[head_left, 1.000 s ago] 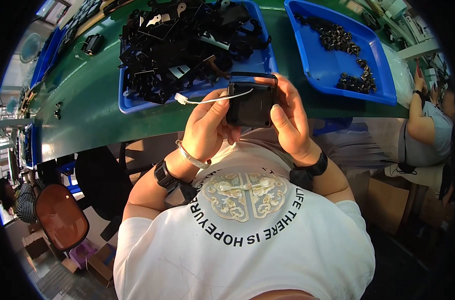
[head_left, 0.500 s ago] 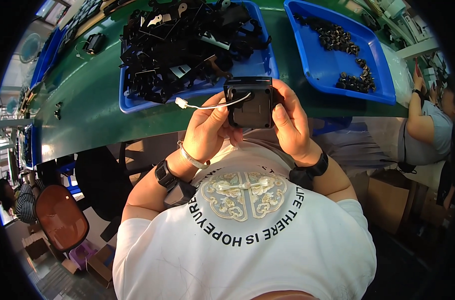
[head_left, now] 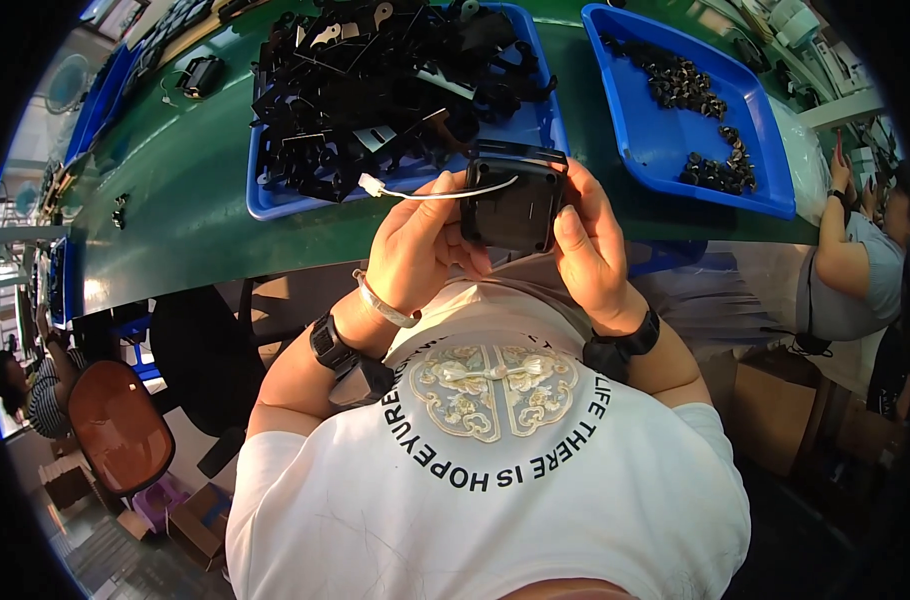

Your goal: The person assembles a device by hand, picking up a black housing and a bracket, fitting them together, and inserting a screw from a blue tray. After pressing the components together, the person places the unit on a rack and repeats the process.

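Note:
Between my two hands is a boxy black plastic housing (head_left: 513, 215), held just off the table's near edge. A white cable (head_left: 445, 192) comes out of its face and runs left over my left thumb to a small white connector (head_left: 372, 185). My left hand (head_left: 415, 245) closes on the housing's left side, its lower fingers partly behind it. My right hand (head_left: 593, 245) grips the right edge, thumb in front and fingers behind. Right beyond the housing, a blue tray (head_left: 275, 207) bears a heap of black brackets and plates (head_left: 375, 90).
At the right, a second blue tray (head_left: 665, 150) holds small dark metal parts (head_left: 720, 175). A black device (head_left: 201, 76) and small parts (head_left: 121, 210) lie on the green table (head_left: 175, 200). A co-worker (head_left: 855, 240) sits at the right; an orange-brown chair (head_left: 122, 428) stands at lower left.
The housing has shifted slightly right in my hands and tilted, so its upper rim shows more. The connector has swung a little up and right with it.

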### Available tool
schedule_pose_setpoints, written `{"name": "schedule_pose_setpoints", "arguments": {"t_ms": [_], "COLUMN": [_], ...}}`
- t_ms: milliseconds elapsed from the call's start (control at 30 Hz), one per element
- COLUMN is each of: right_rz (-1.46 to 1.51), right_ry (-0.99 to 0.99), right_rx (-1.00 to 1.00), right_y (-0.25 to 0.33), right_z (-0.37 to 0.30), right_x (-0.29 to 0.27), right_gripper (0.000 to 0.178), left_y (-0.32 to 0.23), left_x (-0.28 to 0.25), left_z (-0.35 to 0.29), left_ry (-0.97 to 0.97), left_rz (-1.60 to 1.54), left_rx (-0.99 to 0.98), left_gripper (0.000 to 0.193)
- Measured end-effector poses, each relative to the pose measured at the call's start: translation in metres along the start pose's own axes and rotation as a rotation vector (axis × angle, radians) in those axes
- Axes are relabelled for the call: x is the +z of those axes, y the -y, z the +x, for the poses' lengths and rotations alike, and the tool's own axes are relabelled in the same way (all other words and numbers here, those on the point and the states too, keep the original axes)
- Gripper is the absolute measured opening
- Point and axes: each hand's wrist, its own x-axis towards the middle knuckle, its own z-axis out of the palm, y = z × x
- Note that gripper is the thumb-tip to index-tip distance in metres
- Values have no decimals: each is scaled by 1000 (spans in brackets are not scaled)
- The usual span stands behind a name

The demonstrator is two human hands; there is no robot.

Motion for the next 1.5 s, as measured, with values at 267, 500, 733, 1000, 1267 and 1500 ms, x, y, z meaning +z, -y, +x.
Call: {"name": "schedule_pose_setpoints", "arguments": {"t_ms": [267,500,733,1000,1267,1500], "right_rz": [-103,22,-24,35,79,18], "right_ry": [77,11,-29,-2,-34,9], "right_rx": [-14,-35,-15,47,77,55], "right_y": [-1,-1,1,-2,1,4], "right_z": [2,0,1,0,2,3], "right_x": [-4,-3,5,2,5,-1], "right_gripper": [47,45,44,44,43,46], "left_y": [12,5,3,8,4,-3], "left_x": [-5,13,-4,-2,-3,7], "left_z": [-4,-6,-2,-7,-5,-4], "left_ry": [6,-45,-28,-50,-29,35], "left_rz": [133,102,191,290,235,15], "left_rx": [82,121,84,177,129,113], "left_gripper": [49,48,46,43,49,57]}}
